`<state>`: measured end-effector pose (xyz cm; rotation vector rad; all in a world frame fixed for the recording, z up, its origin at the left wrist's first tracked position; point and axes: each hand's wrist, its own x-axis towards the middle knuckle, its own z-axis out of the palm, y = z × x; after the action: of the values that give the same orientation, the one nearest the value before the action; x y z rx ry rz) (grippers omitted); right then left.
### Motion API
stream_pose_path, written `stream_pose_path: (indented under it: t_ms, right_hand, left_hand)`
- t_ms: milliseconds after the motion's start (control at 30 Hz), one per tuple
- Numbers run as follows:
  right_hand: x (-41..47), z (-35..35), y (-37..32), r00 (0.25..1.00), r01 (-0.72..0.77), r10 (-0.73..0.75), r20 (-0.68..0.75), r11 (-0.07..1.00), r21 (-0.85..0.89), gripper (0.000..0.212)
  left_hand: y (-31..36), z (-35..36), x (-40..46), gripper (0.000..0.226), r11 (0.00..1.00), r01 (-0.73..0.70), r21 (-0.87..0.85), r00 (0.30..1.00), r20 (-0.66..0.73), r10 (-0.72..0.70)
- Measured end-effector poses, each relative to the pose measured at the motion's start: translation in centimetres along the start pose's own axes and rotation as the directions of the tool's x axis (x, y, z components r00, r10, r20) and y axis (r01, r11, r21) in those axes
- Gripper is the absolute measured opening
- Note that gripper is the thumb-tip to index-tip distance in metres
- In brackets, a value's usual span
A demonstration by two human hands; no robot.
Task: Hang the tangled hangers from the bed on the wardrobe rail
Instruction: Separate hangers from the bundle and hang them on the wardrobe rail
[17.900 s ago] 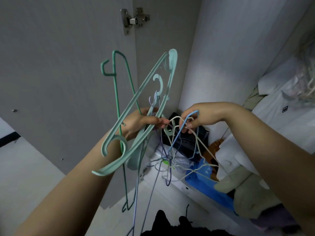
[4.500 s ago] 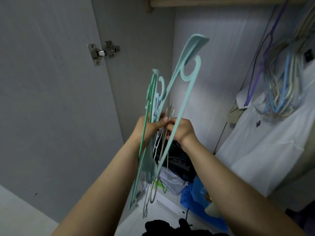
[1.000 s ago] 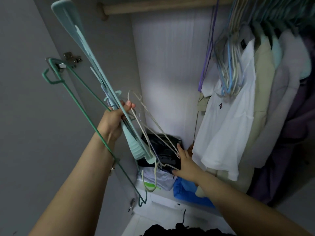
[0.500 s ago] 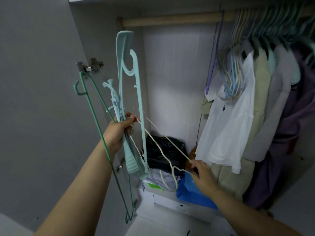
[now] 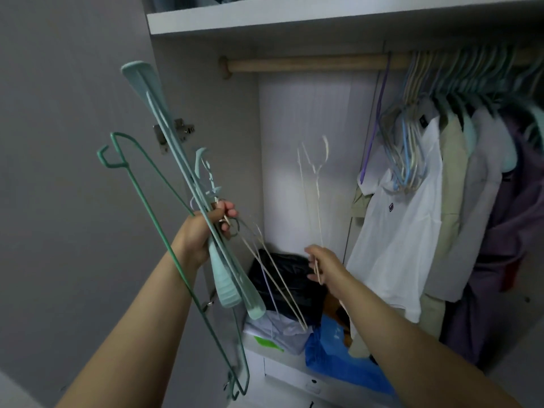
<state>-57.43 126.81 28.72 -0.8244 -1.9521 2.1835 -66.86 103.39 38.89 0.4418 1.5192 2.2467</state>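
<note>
Wardrobe (image 5: 303, 22): door open; clothes are hung along the right of the wooden rail (image 5: 306, 65), the left stretch bare.
Hung hangers (image 5: 406, 160): a cluster of empty ones is seen on the rail beside a white shirt (image 5: 397, 231).
Bundle (image 5: 188, 201): mint, green and cream hangers are gripped together in the left hand (image 5: 203, 231), fingers curled round them, held up before the door.
Single hanger (image 5: 316, 201): a thin cream one, blurred, is pinched low by the right hand (image 5: 323, 265), hook uppermost, apart from the bundle.
Step judged: the freed hanger is to be carried up to the rail.
Advice: the hook should be turned square to the rail and dropped over the bare stretch just left of the cluster; the bundle is best kept well aside so nothing is re-snagged.
</note>
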Motion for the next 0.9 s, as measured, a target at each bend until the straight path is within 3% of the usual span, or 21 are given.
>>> stream_pose_path:
  t_ms: [233,333,600,733,767,833,900]
  right_hand:
    - [-0.3,1.8,-18.6,0.997,0.07,-0.074,0.002,0.955,0.287,0.092]
    - [1.1,1.5,-22.9,0.998,0.05,-0.034,-0.053,0.941,0.335,0.105]
    - [4.2,-0.8,-23.9,0.986,-0.002,0.052,-0.156,0.952,0.306,0.068]
    - [4.4,-2.3,-22.8,0.966,0.099,0.013,-0.259,0.904,0.416,0.056]
    - [4.3,-2.9,-22.6,0.959,0.129,0.01,-0.285,0.875,0.466,0.053]
    - [4.1,-4.4,-21.8,0.948,0.181,-0.009,-0.317,0.835,0.519,0.055]
    - [4.0,-5.6,-20.3,0.957,0.206,-0.058,-0.283,0.823,0.529,0.077]
  left_hand:
    - [0.7,1.7,1.6,0.025,0.984,-0.128,0.125,0.992,0.001,0.129]
    - [1.1,2.3,2.2,0.021,0.959,-0.224,0.176,0.975,0.03,0.222]
    - [1.4,2.5,3.6,0.021,0.917,-0.346,0.199,0.938,0.068,0.34]
    - [0.9,2.0,3.9,0.005,0.93,-0.352,0.104,0.936,0.067,0.346]
    - [0.7,2.0,3.9,0.006,0.932,-0.352,0.086,0.935,0.072,0.347]
    - [0.4,1.9,4.0,0.034,0.933,-0.353,0.076,0.935,0.074,0.348]
    - [0.2,2.2,3.8,0.046,0.942,-0.33,0.053,0.942,0.075,0.326]
